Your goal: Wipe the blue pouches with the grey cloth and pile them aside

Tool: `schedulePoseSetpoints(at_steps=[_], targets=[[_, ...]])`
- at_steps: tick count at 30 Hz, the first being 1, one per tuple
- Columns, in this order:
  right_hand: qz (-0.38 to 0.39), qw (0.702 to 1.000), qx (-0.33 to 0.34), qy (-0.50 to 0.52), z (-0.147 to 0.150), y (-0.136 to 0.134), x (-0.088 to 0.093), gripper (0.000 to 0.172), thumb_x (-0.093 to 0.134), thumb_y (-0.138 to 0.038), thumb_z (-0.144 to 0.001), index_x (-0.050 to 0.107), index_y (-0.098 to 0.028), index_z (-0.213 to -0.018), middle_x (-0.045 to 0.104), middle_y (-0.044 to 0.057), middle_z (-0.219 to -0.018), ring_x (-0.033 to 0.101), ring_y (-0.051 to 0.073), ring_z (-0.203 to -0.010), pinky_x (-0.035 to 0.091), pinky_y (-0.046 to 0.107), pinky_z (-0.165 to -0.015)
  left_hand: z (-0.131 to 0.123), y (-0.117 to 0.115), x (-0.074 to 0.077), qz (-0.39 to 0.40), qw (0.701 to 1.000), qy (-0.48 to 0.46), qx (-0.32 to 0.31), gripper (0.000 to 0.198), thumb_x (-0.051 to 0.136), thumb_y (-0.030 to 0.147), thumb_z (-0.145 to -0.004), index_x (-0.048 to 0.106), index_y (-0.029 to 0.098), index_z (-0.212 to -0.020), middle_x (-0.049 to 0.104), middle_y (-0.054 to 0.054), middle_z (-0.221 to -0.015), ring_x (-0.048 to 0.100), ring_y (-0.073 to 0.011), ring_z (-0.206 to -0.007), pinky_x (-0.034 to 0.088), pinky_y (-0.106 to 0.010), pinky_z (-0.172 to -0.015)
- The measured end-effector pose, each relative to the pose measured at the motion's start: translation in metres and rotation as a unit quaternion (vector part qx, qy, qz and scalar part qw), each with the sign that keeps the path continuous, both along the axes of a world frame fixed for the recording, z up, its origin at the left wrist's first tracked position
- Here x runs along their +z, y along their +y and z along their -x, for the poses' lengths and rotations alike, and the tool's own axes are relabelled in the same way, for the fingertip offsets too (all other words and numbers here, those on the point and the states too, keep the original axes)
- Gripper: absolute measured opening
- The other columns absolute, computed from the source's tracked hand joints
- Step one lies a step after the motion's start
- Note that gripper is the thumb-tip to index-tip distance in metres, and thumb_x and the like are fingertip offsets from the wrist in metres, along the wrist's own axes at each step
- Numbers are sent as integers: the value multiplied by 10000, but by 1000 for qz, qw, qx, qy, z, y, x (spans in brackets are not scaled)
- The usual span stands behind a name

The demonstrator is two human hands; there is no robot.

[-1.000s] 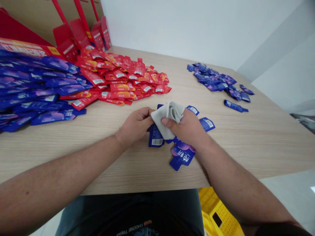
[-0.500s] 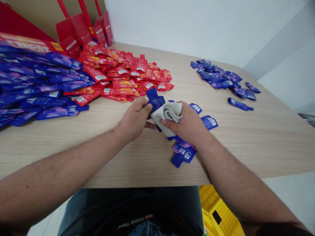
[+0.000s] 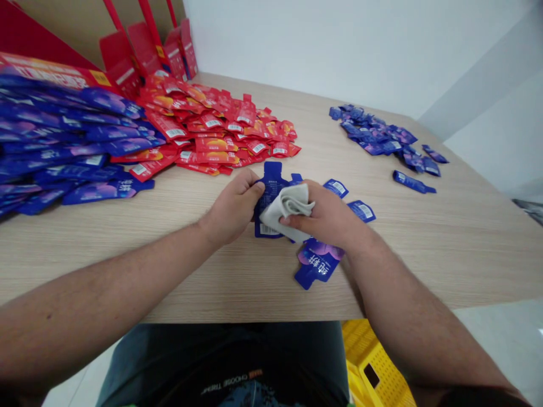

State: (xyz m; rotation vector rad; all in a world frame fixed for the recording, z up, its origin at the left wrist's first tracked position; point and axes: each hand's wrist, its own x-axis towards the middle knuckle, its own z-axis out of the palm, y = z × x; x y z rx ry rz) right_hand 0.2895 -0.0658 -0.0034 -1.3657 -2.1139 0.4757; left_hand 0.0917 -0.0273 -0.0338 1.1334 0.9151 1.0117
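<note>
**Wood-grain table (image 3: 449,265), grey cloth (image 3: 286,204) over a blue sachet (image 3: 268,195)**

A white wall (image 3: 339,45) rose behind the table, and red cardboard display boxes (image 3: 144,51) stood beyond its far left corner. A large heap of blue sachets (image 3: 72,150) lay along the left edge, with a wide spread of red sachets (image 3: 216,135) just beside it. A smaller pile of blue sachets (image 3: 373,135) sat toward the far right corner. A yellow plastic crate (image 3: 377,362) showed below the near edge.

The blue sachet lay near the middle of the table, between both hands. The left hand (image 3: 231,212), fingers curled, gripped its left side. The right hand (image 3: 326,217) pinched the folded cloth between thumb and fingers, pressing it onto the sachet. Loose blue sachets (image 3: 317,264) lay just beside the right hand.
</note>
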Motion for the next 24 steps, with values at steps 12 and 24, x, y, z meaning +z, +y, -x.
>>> schedulePoseSetpoints(at_steps=[12,24], targets=[[101,926,-64,359,-6,11,-16,557,784,-652,-799,684,-231,-1149,783,63,-1057,740,262,-929,625,414,-799,1,-6,24,119,978,-167,-43,61,590,224,-949,560,204,-900,636,11,-732,621,-138,-590,583,-291,-607],[0,988,-3,156,24,-4,-14,364,714,-594,-895,686,-243,-985,753,31,-944,678,227,-867,550,382,-820,-11,-10,5,117,987,-111,14,206,742,264,-765,625,209,-925,662,14,-743,608,-136,-599,517,-253,-562]])
